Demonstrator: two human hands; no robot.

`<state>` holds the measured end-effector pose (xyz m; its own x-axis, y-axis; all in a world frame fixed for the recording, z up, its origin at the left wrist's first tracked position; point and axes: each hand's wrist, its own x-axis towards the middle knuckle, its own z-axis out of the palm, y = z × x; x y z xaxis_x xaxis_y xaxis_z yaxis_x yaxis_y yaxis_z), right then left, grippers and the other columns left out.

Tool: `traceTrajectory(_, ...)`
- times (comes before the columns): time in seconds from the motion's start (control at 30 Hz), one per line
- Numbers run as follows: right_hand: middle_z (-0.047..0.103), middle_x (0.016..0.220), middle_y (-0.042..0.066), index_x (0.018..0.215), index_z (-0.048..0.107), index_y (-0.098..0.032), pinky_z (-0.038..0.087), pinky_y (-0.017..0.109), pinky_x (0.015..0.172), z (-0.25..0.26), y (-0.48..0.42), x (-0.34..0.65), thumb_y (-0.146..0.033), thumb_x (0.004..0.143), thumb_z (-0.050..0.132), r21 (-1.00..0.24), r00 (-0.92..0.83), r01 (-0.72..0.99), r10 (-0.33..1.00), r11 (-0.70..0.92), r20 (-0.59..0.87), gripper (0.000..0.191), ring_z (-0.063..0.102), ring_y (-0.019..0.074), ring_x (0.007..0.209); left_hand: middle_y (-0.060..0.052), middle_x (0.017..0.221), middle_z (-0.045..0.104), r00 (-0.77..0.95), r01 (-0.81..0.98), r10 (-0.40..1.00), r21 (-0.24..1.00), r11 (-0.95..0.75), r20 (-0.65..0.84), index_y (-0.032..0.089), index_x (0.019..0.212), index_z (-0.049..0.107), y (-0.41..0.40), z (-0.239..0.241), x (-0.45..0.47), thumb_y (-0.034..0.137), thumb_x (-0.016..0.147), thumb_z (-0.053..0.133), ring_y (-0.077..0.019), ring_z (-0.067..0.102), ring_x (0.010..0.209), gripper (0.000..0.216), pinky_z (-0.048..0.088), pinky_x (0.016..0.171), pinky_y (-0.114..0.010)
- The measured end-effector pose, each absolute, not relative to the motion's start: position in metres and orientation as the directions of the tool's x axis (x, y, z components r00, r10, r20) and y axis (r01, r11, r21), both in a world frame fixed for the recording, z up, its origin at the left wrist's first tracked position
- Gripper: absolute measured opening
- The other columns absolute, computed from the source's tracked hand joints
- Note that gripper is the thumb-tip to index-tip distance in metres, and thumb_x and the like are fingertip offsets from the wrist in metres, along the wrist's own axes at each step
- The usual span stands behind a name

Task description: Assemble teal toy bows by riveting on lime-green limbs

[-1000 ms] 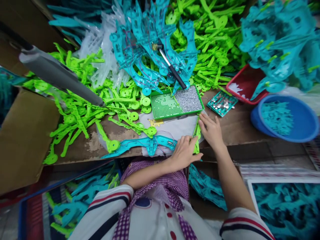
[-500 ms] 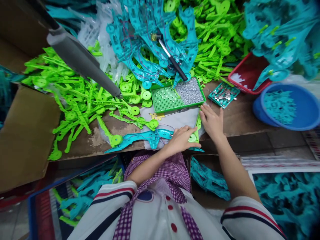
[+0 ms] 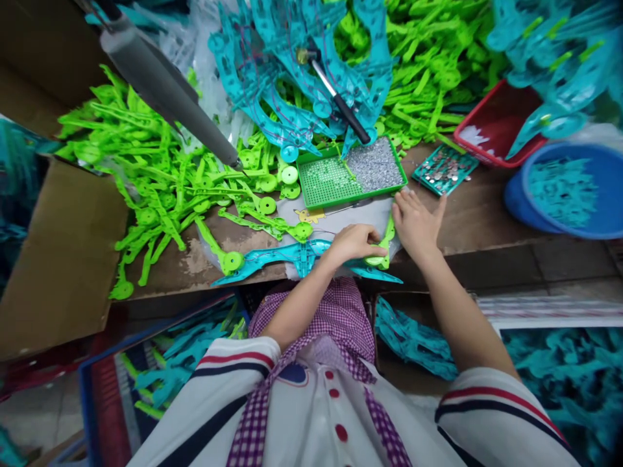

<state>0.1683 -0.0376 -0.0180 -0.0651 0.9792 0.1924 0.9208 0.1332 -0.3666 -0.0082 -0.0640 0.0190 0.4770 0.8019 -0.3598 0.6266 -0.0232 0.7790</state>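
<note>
A long teal plastic part point(image 3: 287, 256) lies on a grey cloth point(image 3: 341, 220) at the near edge of the worn wooden table point(image 3: 467, 220). My left hand point(image 3: 353, 243) rests on its right end with fingers curled, pressing a green plastic piece point(image 3: 382, 250) onto it. My right hand point(image 3: 416, 224) lies just to the right, fingers stretched over the upper end of the same green piece. Thin wires run along the teal part.
A green tray point(image 3: 341, 181) of small screws sits beyond the cloth, a screwdriver point(image 3: 335, 97) above it. Heaps of green parts point(image 3: 165, 175) and teal parts point(image 3: 292, 58) crowd the table. A teal box of metal bits point(image 3: 442, 170), red tray point(image 3: 491, 123), blue basin point(image 3: 569, 194), grey tool handle point(image 3: 165, 87).
My left hand has curled its fingers and slid slightly up onto the green piece. My right hand stays beside it. The head camera has tilted, shifting the whole scene upward.
</note>
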Motion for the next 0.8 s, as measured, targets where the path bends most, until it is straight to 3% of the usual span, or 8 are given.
traceTrajectory(0.13, 0.061, 0.144, 0.013, 0.140, 0.063, -0.022, 0.004, 0.072, 0.122, -0.017, -0.039, 0.167, -0.035, 0.105, 0.032, -0.365, -0.058, 0.923, 0.982, 0.122, 0.181, 0.049, 0.054, 0.0312, 0.139, -0.002, 0.091, 0.073, 0.511, 0.636, 0.786, 0.768, -0.074, -0.347, 0.017, 0.095, 0.069, -0.064, 0.019, -0.016, 0.038, 0.083, 0.078, -0.0178, 0.066, 0.085, 0.025, 0.050, 0.081, -0.031)
traceTrajectory(0.23, 0.063, 0.142, 0.013, 0.140, 0.063, -0.024, 0.003, 0.074, 0.122, -0.018, -0.039, 0.167, -0.034, 0.105, 0.032, -0.375, -0.060, 0.918, 0.980, 0.129, 0.191, 0.048, 0.056, 0.0312, 0.138, -0.004, 0.098, 0.073, 0.543, 0.642, 0.793, 0.746, -0.179, -0.277, 0.019, 0.096, 0.069, -0.076, 0.024, -0.035, 0.039, 0.089, 0.072, -0.0193, 0.066, 0.093, 0.021, 0.050, 0.087, -0.033)
traceTrajectory(0.33, 0.063, 0.143, 0.012, 0.140, 0.063, -0.024, 0.003, 0.074, 0.122, -0.020, -0.039, 0.167, -0.035, 0.105, 0.031, -0.385, -0.062, 0.912, 0.976, 0.140, 0.209, 0.049, 0.056, 0.0311, 0.137, -0.005, 0.109, 0.070, 0.603, 0.639, 0.772, 0.701, -0.316, -0.202, 0.022, 0.102, 0.070, -0.086, 0.029, -0.054, 0.028, 0.091, 0.068, -0.0207, 0.064, 0.106, 0.013, 0.048, 0.096, -0.035)
traceTrajectory(0.5, 0.061, 0.145, 0.012, 0.141, 0.061, -0.024, 0.006, 0.073, 0.122, -0.021, -0.040, 0.168, -0.036, 0.106, 0.028, -0.383, -0.054, 0.915, 0.981, 0.124, 0.187, 0.050, 0.056, 0.0308, 0.137, -0.003, 0.102, 0.070, 0.643, 0.618, 0.748, 0.687, -0.382, -0.163, 0.021, 0.093, 0.070, -0.081, 0.035, -0.080, 0.018, 0.093, 0.061, -0.0192, 0.063, 0.105, 0.009, 0.046, 0.096, -0.033)
traceTrajectory(0.63, 0.061, 0.145, 0.011, 0.141, 0.061, -0.025, 0.008, 0.072, 0.123, -0.020, -0.040, 0.168, -0.037, 0.106, 0.029, -0.367, -0.067, 0.920, 0.978, 0.137, 0.198, 0.049, 0.056, 0.0298, 0.137, -0.002, 0.099, 0.070, 0.723, 0.558, 0.662, 0.731, -0.392, -0.196, 0.021, 0.090, 0.071, -0.073, 0.042, -0.095, 0.032, 0.094, 0.066, -0.0167, 0.065, 0.096, 0.012, 0.045, 0.089, -0.030)
traceTrajectory(0.73, 0.061, 0.145, 0.011, 0.141, 0.061, -0.024, 0.008, 0.072, 0.123, -0.019, -0.041, 0.168, -0.038, 0.106, 0.030, -0.357, -0.069, 0.924, 0.977, 0.139, 0.201, 0.048, 0.056, 0.0299, 0.137, -0.004, 0.094, 0.070, 0.704, 0.622, 0.681, 0.637, -0.456, -0.200, 0.020, 0.083, 0.070, -0.078, 0.045, -0.086, 0.044, 0.100, 0.058, -0.0190, 0.063, 0.095, 0.031, 0.042, 0.087, -0.032)
traceTrajectory(0.8, 0.061, 0.146, 0.011, 0.140, 0.061, -0.024, 0.008, 0.072, 0.123, -0.017, -0.042, 0.169, -0.038, 0.106, 0.029, -0.351, -0.075, 0.926, 0.978, 0.141, 0.195, 0.049, 0.056, 0.0301, 0.137, -0.006, 0.093, 0.069, 0.621, 0.712, 0.762, 0.537, -0.453, -0.182, 0.020, 0.087, 0.070, -0.087, 0.043, -0.074, 0.042, 0.103, 0.052, -0.0211, 0.062, 0.096, 0.033, 0.039, 0.087, -0.034)
